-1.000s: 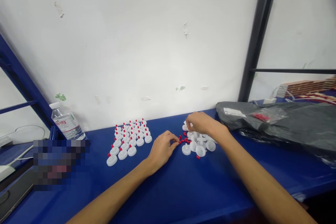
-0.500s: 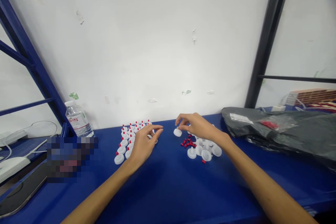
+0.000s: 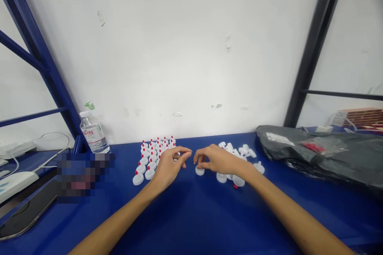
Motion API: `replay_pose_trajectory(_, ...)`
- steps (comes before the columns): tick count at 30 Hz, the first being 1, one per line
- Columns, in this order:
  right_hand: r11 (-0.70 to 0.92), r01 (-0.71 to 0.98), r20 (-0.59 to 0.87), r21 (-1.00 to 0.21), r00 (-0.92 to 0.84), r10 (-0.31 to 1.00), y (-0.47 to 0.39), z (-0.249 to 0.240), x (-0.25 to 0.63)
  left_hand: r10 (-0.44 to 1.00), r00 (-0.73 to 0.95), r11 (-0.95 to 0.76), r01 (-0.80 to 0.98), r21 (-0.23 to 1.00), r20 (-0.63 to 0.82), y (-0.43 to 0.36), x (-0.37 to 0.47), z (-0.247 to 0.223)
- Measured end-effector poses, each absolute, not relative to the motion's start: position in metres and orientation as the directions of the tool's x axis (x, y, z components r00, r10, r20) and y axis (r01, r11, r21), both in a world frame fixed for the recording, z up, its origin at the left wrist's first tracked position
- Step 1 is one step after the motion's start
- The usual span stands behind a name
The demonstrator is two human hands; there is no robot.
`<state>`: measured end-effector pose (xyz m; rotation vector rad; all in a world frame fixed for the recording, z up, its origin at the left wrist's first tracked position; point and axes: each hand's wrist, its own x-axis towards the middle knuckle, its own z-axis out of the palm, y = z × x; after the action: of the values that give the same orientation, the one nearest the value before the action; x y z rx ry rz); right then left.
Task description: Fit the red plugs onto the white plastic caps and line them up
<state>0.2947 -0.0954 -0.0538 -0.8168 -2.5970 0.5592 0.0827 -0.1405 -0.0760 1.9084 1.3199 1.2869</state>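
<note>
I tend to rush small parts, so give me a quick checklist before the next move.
1. Right hand has a grip on the white cap: ok, fingertips at its top.
2. Left hand holds a part: cannot tell; its fingertips are close together, and any part would be too small to see.
3. Red-tipped caps standing in rows: ok where visible; the left hand hides some.
4. Loose white caps in order: not ok, they lie jumbled.
5. Every red piece in sight: cannot tell; one shows, the right hand may hide others.
6. Bottle clear of both hands: ok.
</note>
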Motion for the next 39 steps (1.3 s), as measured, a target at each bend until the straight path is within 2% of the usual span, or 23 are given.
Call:
replay_pose_trajectory(5, 0.723, 0.598, 0.098, -0.346, -0.744, 0.662, -0.092, -0.056, 0.300, 0.921, 0.058, -0.373, 0.426, 0.824, 0.386, -0.140, 0.082, -0.077)
replay_pose_trajectory(8, 0.726, 0.620, 0.073, -0.297, -0.743, 0.665, -0.091, -0.056, 0.301, 0.926, 0.052, -0.361, 0.411, 0.837, 0.374, -0.140, 0.084, -0.077)
replay_pose_trajectory(14, 0.755, 0.549, 0.172, -0.358, -0.756, 0.632, -0.102, -0.049, 0.295, 0.922, 0.099, -0.379, 0.415, 0.827, 0.373, -0.143, 0.086, -0.078)
replay_pose_trajectory(26, 0.760, 0.563, 0.128, -0.325, -0.770, 0.625, -0.105, -0.048, 0.294, 0.945, 0.244, -0.314, 0.497, 0.809, 0.217, -0.149, 0.092, -0.079)
replay_pose_trajectory(33, 0.772, 0.582, 0.086, -0.255, -0.782, 0.618, -0.101, -0.052, 0.294, 0.908, 0.281, -0.419, 0.548, 0.724, 0.312, -0.145, 0.092, -0.087)
replay_pose_trajectory(39, 0.760, 0.587, 0.091, -0.278, -0.772, 0.630, -0.092, -0.054, 0.299, 0.885, 0.296, -0.463, 0.640, 0.614, 0.359, -0.148, 0.090, -0.087)
